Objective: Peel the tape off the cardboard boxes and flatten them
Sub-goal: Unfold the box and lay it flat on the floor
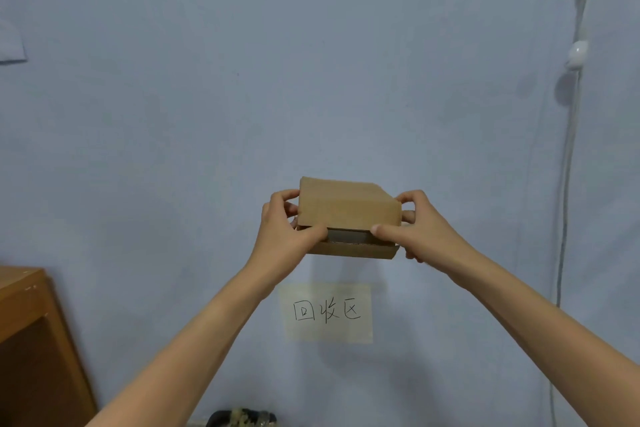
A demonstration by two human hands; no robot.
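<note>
Up against the pale blue wall, a person is holding a small cardboard box out at arm's length with 2 hands. Left hand is gripping the box's left end, thumb curling over the front edge; right hand is gripping the right end, thumb pressing on the front corner. Along the front a narrow gap is showing between lid and base. Below it a paper note with handwritten characters is sticking to the wall

Matt brown cardboard box; matt painted wall.
</note>
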